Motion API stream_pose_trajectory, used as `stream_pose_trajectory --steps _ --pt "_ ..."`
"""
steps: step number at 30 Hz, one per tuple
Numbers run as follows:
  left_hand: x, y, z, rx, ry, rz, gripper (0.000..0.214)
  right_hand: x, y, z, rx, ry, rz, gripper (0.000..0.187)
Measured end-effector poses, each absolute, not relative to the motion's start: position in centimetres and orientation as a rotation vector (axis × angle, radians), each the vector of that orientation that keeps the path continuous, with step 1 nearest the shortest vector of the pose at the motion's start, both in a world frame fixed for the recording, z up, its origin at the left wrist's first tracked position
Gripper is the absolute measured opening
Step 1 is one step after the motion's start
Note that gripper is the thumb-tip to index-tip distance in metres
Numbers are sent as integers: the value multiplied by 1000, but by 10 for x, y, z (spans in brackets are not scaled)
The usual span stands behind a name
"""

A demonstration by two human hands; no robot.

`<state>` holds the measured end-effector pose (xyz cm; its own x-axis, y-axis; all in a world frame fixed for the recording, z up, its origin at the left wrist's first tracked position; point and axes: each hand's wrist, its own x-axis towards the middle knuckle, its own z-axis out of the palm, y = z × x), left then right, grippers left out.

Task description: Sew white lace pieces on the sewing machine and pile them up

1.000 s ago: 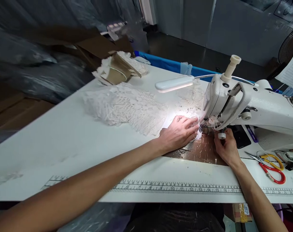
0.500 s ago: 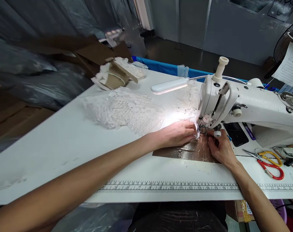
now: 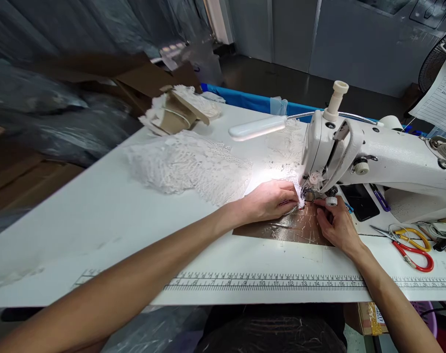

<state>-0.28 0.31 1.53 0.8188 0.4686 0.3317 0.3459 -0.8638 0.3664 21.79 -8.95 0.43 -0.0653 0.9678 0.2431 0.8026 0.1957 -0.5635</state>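
My left hand [image 3: 272, 200] is closed on the edge of white lace fabric [image 3: 208, 164], just left of the needle area of the white sewing machine [image 3: 392, 152]. The lace spreads in a loose heap to the left and also lies behind the needle under a bright lamp [image 3: 257, 128]. On the other side of the presser foot, my right hand [image 3: 336, 223] rests with bent fingers by a small white knob; its fingertips are partly hidden there. Beneath both hands lies a shiny brown sheet [image 3: 281, 229] with thread scraps on it.
Scissors with red and yellow handles [image 3: 414, 250], a black phone [image 3: 360, 202] and a purple pen [image 3: 380, 197] lie at the right. A printed ruler [image 3: 263, 282] runs along the table's front edge. Cardboard with more lace [image 3: 176, 115] sits at the back left.
My left hand has shifted slightly left and up, with its forearm a little higher. The lace edge by the needle has moved slightly; my right hand stays in about the same place.
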Motion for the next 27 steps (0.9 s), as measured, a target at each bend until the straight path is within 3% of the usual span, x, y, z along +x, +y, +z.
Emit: stream_pose_trajectory --steps 16,27 --pt "1 -2 0 2889 662 897 36 219 -90 4 -1623 -1932 351 28" --pt "2 2 -5 3045 617 833 43 216 -91 -3 -1567 -2038 205 34"
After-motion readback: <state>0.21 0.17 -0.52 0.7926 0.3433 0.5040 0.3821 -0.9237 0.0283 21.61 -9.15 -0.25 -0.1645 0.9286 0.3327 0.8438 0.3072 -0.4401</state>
